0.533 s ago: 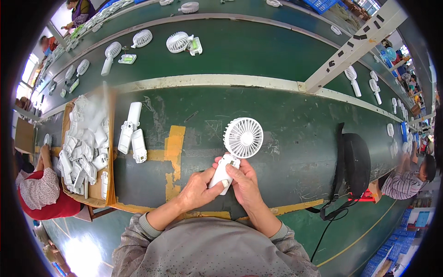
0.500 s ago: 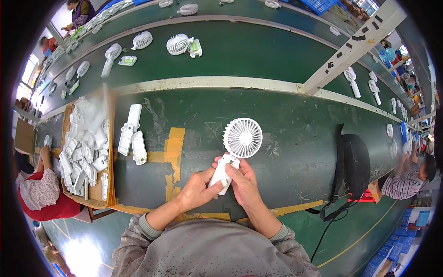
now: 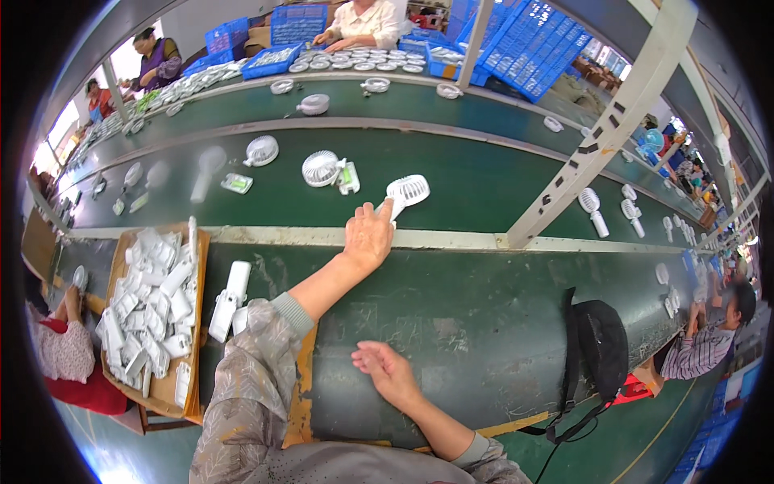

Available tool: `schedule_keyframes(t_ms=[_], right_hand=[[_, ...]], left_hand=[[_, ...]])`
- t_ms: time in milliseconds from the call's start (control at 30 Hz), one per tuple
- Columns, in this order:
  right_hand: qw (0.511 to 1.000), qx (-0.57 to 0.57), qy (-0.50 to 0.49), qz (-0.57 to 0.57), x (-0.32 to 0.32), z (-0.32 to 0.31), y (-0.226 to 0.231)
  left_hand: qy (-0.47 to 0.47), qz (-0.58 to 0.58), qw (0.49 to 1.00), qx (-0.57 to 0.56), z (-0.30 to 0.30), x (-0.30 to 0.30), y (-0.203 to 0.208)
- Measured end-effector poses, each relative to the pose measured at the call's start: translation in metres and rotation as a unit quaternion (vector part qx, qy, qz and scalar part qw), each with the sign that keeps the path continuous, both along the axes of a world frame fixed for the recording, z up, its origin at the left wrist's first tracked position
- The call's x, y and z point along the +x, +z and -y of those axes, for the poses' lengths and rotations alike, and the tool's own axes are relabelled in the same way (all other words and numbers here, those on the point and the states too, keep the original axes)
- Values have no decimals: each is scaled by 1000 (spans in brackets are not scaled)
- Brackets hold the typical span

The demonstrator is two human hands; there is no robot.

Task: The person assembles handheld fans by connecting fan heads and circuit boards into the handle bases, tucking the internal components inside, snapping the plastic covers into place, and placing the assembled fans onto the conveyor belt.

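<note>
My left hand (image 3: 369,235) reaches forward across the white rail and grips the handle of a white handheld fan (image 3: 409,190). The round grille of this fan lies over the green conveyor belt, and most of its handle is hidden by my fingers. Above the near worktable, my right hand (image 3: 389,374) is empty with its fingers loosely stretched. Left of the held fan on the belt is another round fan head (image 3: 321,168), beside an opened handle part (image 3: 348,178) with a green piece inside.
A cardboard box (image 3: 199,323) of white plastic shells stands on the left, with loose white casings (image 3: 234,290) beside it. A black bag (image 3: 601,347) lies on the right of the table. A slanted metal post (image 3: 597,137) rises at the rail. Co-workers sit around the line.
My left hand has carried the fan forward from the worktable to the belt. My right hand has let go of it and stays back over the table. The view has tilted up.
</note>
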State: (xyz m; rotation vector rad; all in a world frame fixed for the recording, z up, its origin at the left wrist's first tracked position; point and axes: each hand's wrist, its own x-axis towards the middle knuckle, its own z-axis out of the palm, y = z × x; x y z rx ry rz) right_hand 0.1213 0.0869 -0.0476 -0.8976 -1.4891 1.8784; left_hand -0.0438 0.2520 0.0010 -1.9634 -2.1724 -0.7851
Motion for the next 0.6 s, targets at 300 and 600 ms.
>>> schedule_keyframes(t_ms=[300,600], right_hand=[[1000,-3,2,31,6,-8,9],[999,43,0,33,13,-11,11]], left_hand=[[134,-92,985,55,-126,-99,-14],[117,64,989,-56,-133,-141,-39]])
